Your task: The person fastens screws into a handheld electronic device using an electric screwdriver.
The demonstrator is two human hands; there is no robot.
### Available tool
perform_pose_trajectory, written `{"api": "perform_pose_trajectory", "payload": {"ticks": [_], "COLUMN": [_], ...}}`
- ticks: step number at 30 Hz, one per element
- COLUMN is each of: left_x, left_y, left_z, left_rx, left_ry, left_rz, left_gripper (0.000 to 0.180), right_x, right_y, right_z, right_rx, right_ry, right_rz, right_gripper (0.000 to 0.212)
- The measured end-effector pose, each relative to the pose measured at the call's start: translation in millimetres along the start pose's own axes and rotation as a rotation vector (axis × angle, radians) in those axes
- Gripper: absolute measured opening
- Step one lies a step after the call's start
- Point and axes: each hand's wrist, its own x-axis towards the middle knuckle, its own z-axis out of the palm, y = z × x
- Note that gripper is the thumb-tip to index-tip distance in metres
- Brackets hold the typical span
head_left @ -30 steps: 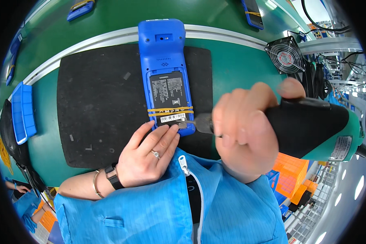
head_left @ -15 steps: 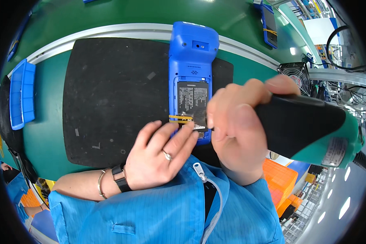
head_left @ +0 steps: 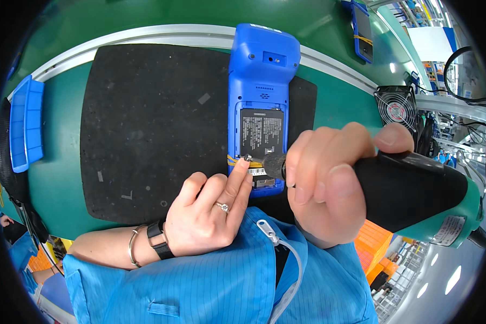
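Note:
A blue handheld terminal [head_left: 264,78] lies back up on a black mat [head_left: 151,129], its black battery [head_left: 262,129] showing in the open bay. A yellow rubber band [head_left: 231,160] crosses its lower part. My right hand [head_left: 326,183] is wrapped round a black and green electric screwdriver [head_left: 416,189], whose bit points left over the bay's lower end. My left hand [head_left: 208,213] has its fingertips together at the bit's tip, by a tiny metallic piece [head_left: 248,157] too small to identify. The left thumb is hidden.
To the left stands a blue divided bin [head_left: 27,124]. A small fan [head_left: 397,108] sits at the right edge of the green bench. Beyond the metal rail lies another blue device [head_left: 363,35] with a rubber band. Orange crates [head_left: 371,243] are at lower right.
The screwdriver has shifted right and its bit has drawn back from the bay toward my left fingertips. The left fingers have gathered at the bit's tip. The view has shifted slightly.

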Motion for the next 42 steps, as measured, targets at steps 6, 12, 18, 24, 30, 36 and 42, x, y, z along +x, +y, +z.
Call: {"api": "perform_pose_trajectory", "payload": {"ticks": [6, 12, 18, 24, 30, 36, 42], "left_x": [-2, -1, -2, -4, -3, -3, -2], "left_y": [-4, -5, -4, -3, -3, -1, -4], "left_z": [0, -5, -6, -3, -3, -1, 1], "left_rx": [-0.035, -0.063, -0.029, -0.055, -0.063, -0.037, -0.205], "left_ry": [0.002, -0.006, 0.007, -0.003, 0.01, 0.023, 0.028], "left_rz": [0.025, 0.033, 0.053, 0.048, 0.05, 0.041, -0.059], "left_gripper": [0.032, 0.031, 0.032, 0.034, 0.036, 0.035, 0.046], "right_x": [-3, 2, 6, 4, 3, 1, -11], "right_y": [7, 5, -2, 8, 5, -3, -23], "right_z": [12, 6, 6, 11, 13, 11, -6], "right_rx": [0.013, -0.078, -0.157, -0.065, -0.059, 0.07, 0.249], "right_ry": [0.075, -0.093, -0.288, -0.102, -0.078, 0.038, -0.062], "right_rz": [0.082, 0.064, 0.027, 0.043, 0.016, -0.075, -0.1], "right_gripper": [0.038, 0.036, 0.035, 0.03, 0.029, 0.026, 0.031]}}
